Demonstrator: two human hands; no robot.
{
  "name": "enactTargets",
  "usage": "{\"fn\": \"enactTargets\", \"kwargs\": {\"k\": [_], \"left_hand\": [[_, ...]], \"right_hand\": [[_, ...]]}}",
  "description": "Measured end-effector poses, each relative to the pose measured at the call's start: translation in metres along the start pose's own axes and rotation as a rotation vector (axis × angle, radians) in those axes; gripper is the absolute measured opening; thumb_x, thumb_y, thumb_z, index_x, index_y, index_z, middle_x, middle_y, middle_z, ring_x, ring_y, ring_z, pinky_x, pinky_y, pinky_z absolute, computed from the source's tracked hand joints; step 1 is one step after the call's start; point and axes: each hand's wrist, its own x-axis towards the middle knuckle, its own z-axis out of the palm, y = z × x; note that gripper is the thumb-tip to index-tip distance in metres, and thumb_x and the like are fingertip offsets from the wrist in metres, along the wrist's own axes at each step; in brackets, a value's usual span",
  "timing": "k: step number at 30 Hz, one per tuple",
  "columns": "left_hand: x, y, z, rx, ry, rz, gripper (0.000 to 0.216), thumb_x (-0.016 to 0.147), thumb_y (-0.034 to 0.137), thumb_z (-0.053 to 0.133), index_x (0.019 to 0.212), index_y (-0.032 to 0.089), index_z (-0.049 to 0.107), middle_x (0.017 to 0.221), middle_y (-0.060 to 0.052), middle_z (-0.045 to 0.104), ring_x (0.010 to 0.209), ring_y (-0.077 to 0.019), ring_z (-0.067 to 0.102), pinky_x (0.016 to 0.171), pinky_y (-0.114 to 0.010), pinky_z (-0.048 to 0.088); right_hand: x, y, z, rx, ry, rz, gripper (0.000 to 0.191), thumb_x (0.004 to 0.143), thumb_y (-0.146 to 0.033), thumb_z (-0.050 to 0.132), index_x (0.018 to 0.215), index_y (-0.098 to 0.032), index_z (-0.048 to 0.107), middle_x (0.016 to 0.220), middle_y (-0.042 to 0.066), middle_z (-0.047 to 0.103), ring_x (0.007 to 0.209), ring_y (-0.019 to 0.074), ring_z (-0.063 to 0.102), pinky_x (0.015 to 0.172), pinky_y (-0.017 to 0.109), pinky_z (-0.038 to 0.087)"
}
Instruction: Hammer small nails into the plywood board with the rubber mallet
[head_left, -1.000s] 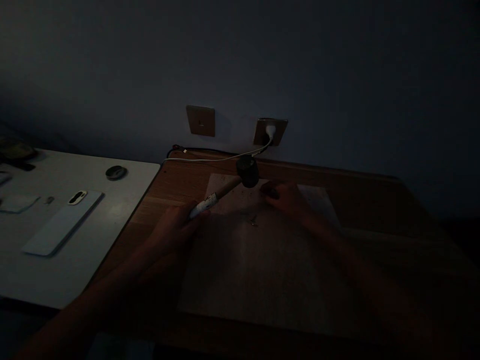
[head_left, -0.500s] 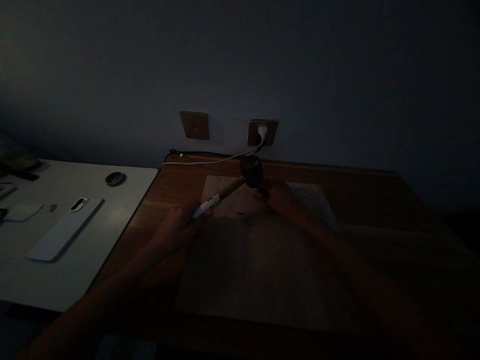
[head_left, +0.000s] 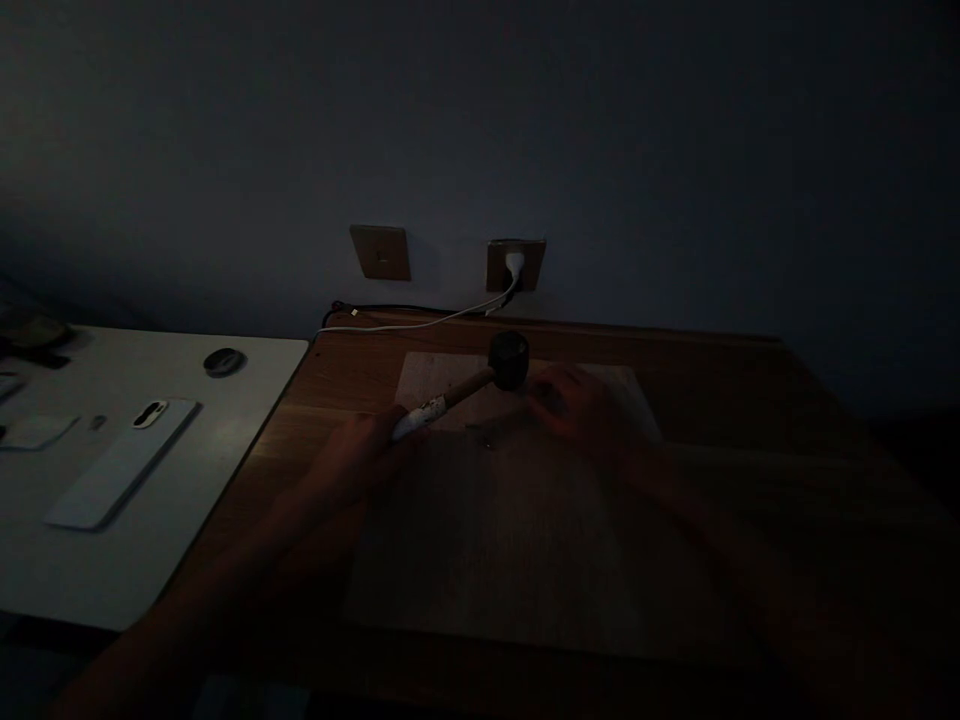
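The left hand (head_left: 367, 445) has its fingers wrapped round the mallet (head_left: 469, 385), whose handle slants over the board (head_left: 495, 560) toward the bench's (head_left: 292, 425) wall-side edge, head nearer the right hand (head_left: 581, 405); in this gloom I cannot tell whether the right fingers pinch anything.

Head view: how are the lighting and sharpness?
Head view: very dim overall; head view: brightest at the white table, left; head view: the mallet reads clearly in outline; head view: small pieces on the board are too dim to identify.
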Motion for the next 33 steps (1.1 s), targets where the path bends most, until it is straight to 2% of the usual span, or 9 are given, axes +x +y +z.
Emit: {"fn": "enactTargets", "kwargs": {"k": [5, 8, 11, 14, 17, 19, 21, 27, 33], "left_hand": [[-0.002, 0.004, -0.01, -0.054, 0.027, -0.014, 0.041, 0.095, 0.056, 0.045, 0.092, 0.021, 0.065, 0.073, -0.004, 0.068, 0.065, -0.0214, 0.065, 0.057, -0.028, 0.033], [-0.005, 0.003, -0.014, -0.081, 0.067, -0.034, 0.044, 0.093, 0.061, 0.044, 0.085, 0.021, 0.061, 0.067, -0.002, 0.064, 0.06, -0.0205, 0.061, 0.057, -0.028, 0.033], [-0.009, -0.004, -0.016, -0.085, 0.089, -0.046, 0.044, 0.092, 0.061, 0.044, 0.081, 0.021, 0.058, 0.064, -0.002, 0.062, 0.059, -0.0199, 0.06, 0.057, -0.028, 0.033], [-0.012, -0.013, -0.015, -0.095, 0.089, -0.058, 0.043, 0.092, 0.061, 0.044, 0.083, 0.021, 0.059, 0.066, -0.002, 0.063, 0.06, -0.0204, 0.061, 0.057, -0.029, 0.033], [-0.013, -0.018, -0.014, -0.111, 0.096, -0.059, 0.044, 0.092, 0.062, 0.045, 0.084, 0.021, 0.061, 0.067, -0.003, 0.065, 0.061, -0.0209, 0.061, 0.057, -0.029, 0.033], [-0.013, -0.019, -0.014, -0.122, 0.099, -0.053, 0.046, 0.091, 0.063, 0.045, 0.083, 0.021, 0.061, 0.067, -0.002, 0.065, 0.061, -0.0208, 0.06, 0.057, -0.029, 0.033], [-0.013, -0.018, -0.014, -0.13, 0.098, -0.052, 0.046, 0.091, 0.064, 0.044, 0.082, 0.021, 0.06, 0.066, -0.002, 0.064, 0.06, -0.0207, 0.06, 0.056, -0.029, 0.033], [-0.013, -0.02, -0.016, -0.126, 0.096, -0.11, 0.048, 0.09, 0.065, 0.043, 0.084, 0.02, 0.061, 0.07, -0.004, 0.065, 0.063, -0.0213, 0.062, 0.056, -0.028, 0.032], [-0.012, -0.023, -0.014, -0.16, 0.111, -0.089, 0.05, 0.09, 0.067, 0.043, 0.083, 0.02, 0.06, 0.069, -0.003, 0.063, 0.062, -0.0201, 0.06, 0.056, -0.028, 0.032]], "right_hand": [[0.0, -0.036, 0.014, -0.17, -0.234, -0.453, 0.024, 0.101, -0.009, 0.054, 0.116, -0.015, 0.071, 0.105, 0.013, 0.074, 0.096, 0.0237, 0.068, 0.079, 0.036, 0.057], [0.006, -0.048, 0.019, -0.289, -0.344, -0.559, 0.02, 0.101, -0.009, 0.056, 0.11, -0.014, 0.073, 0.1, 0.012, 0.075, 0.09, 0.0224, 0.068, 0.075, 0.034, 0.056], [0.011, -0.049, 0.019, -0.316, -0.39, -0.577, 0.019, 0.1, -0.008, 0.056, 0.101, -0.013, 0.075, 0.09, 0.01, 0.074, 0.085, 0.0223, 0.068, 0.072, 0.034, 0.055], [0.017, -0.037, 0.015, -0.191, -0.371, -0.461, 0.02, 0.098, -0.009, 0.058, 0.104, -0.016, 0.076, 0.093, 0.01, 0.075, 0.087, 0.0228, 0.069, 0.073, 0.034, 0.056], [0.029, -0.02, 0.012, 0.025, -0.223, -0.134, 0.022, 0.096, -0.014, 0.061, 0.108, -0.022, 0.077, 0.103, 0.008, 0.077, 0.092, 0.0219, 0.072, 0.081, 0.035, 0.057], [0.04, -0.01, 0.014, 0.119, -0.136, 0.07, 0.02, 0.093, -0.016, 0.063, 0.104, -0.023, 0.079, 0.102, 0.006, 0.079, 0.091, 0.0219, 0.074, 0.085, 0.036, 0.057], [0.049, -0.005, 0.018, 0.146, -0.147, 0.199, 0.017, 0.089, -0.016, 0.067, 0.099, -0.022, 0.08, 0.099, 0.006, 0.081, 0.088, 0.0228, 0.076, 0.085, 0.036, 0.058], [0.054, -0.002, 0.037, 0.103, -0.226, 0.273, 0.02, 0.086, -0.013, 0.068, 0.098, -0.02, 0.082, 0.098, 0.008, 0.084, 0.089, 0.0276, 0.079, 0.085, 0.039, 0.059], [0.048, -0.003, 0.043, 0.105, -0.253, 0.269, 0.024, 0.086, -0.01, 0.066, 0.1, -0.023, 0.081, 0.101, 0.006, 0.084, 0.089, 0.0238, 0.08, 0.086, 0.035, 0.06]]}}
